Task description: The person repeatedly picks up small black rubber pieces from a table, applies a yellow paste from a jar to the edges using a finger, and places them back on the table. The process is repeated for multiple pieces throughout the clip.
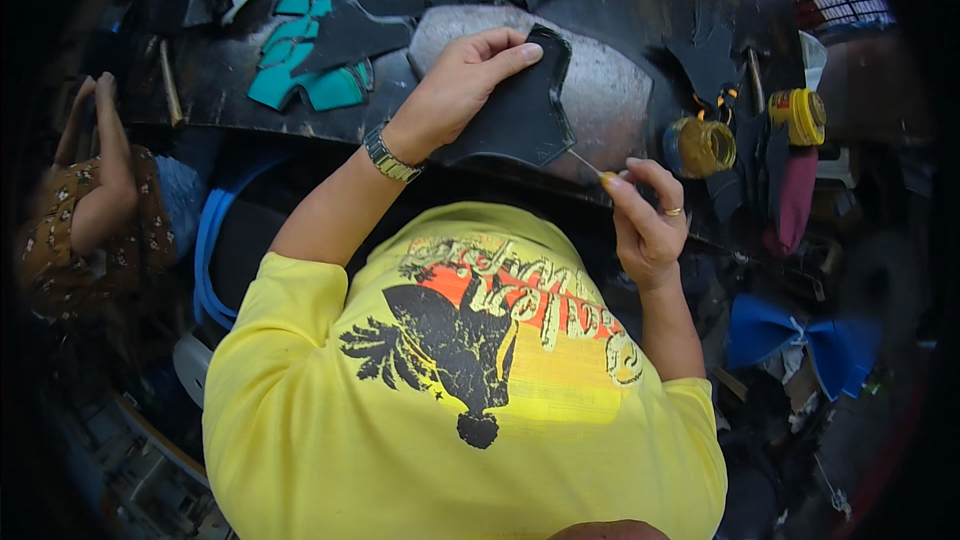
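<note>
My left hand, with a wristwatch above it, grips a black cut leather-like piece by its upper edge, the thumb on top. The piece lies partly over a smooth grey slab, with its near edge reaching past the table edge. Pinched in my right hand is a thin pointed tool with a small yellowish part at the fingers. Its tip meets the lower right corner of the black piece. Whether it is an awl or a fine applicator I cannot tell.
Teal cut pieces and black cut pieces cover the table's far left. An open glue-stained jar and a yellow tin stand at right, near orange-handled scissors. Another person is at far left.
</note>
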A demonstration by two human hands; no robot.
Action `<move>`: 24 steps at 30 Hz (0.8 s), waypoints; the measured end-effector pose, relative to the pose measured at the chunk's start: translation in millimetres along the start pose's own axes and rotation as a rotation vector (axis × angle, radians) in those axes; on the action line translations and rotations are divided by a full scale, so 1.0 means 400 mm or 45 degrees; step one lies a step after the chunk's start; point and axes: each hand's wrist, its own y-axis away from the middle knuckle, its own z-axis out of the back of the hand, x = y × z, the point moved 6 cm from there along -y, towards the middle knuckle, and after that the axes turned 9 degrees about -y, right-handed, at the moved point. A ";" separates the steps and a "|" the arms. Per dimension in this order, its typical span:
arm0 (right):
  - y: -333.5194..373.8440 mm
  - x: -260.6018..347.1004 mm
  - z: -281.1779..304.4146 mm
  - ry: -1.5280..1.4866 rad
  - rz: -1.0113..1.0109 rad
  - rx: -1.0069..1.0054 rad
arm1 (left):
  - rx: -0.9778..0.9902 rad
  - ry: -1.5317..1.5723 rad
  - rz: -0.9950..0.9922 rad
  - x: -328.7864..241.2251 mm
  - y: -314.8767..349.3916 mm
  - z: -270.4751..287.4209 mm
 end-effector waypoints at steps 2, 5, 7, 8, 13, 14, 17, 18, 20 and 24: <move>-0.009 -0.025 0.003 -0.021 0.003 -0.088 | -0.127 -0.161 -0.045 -0.042 -0.027 0.060; -0.021 -0.083 -0.014 -0.179 -0.119 -0.193 | -0.217 -0.313 -0.161 -0.124 -0.085 0.141; -0.019 -0.133 -0.043 -0.381 -0.322 -0.270 | -0.304 -0.480 -0.284 -0.172 -0.123 0.178; -0.011 -0.155 -0.061 -0.507 -0.454 -0.315 | -0.329 -0.579 -0.311 -0.194 -0.145 0.195; 0.001 -0.182 -0.082 -0.429 -0.517 -0.291 | -0.381 -0.951 -0.274 -0.227 -0.283 0.236; 0.002 -0.181 -0.083 -0.449 -0.513 -0.276 | -0.367 -0.988 -0.261 -0.222 -0.311 0.237; 0.003 -0.179 -0.082 -0.459 -0.514 -0.241 | -0.379 -0.992 -0.232 -0.185 -0.374 0.239; 0.002 -0.177 -0.082 -0.435 -0.502 -0.228 | -0.395 -0.978 -0.207 -0.170 -0.387 0.241; -0.001 -0.174 -0.083 -0.413 -0.485 -0.221 | -0.343 -1.091 -0.132 -0.146 -0.400 0.234; -0.005 -0.169 -0.083 -0.404 -0.475 -0.231 | -0.614 -2.048 -0.750 -0.196 -0.336 0.154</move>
